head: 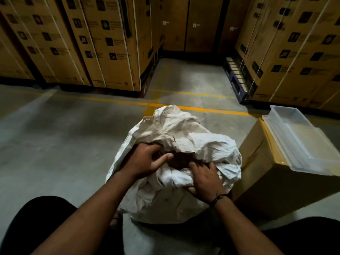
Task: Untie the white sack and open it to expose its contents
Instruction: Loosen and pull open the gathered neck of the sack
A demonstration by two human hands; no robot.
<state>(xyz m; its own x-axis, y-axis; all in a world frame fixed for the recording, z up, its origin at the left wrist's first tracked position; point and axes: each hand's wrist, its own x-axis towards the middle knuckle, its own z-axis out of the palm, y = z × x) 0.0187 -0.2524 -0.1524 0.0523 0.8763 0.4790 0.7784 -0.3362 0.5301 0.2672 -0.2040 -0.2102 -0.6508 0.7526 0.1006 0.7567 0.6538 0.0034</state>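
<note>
A white sack (202,144) is shown standing on a warehouse floor (64,144) at the centre of the view, between the knees of a person at 6 o'clock. Its crumpled neck is thrown up toward 12 o'clock, and a dark gap is seen at the mouth between the two hands. The contents cannot be made out, and no cord or knot is visible. The left hand (145,161), at 9 o'clock of the gap, is curled into the cloth under the raised flap, its grip closed on a fold of the sack. The right hand (206,181), at 4 o'clock of the gap, is laid on the cloth with fingers spread and fairly straight, its grip wide, pressing rather than clutching. A cardboard box (266,181) topped by a clear plastic tray (294,135) is set just beside the sack at 3 o'clock. Stacked cartons (103,43) are ranged behind.

The cloth is judged soft, limp and creased, unlikely to slip; the bulging body is thought heavy enough to stay put when tugged. The loose rim on either side of the gap is judged the place to be taken hold of and drawn apart toward 9 and 3 o'clock.
</note>
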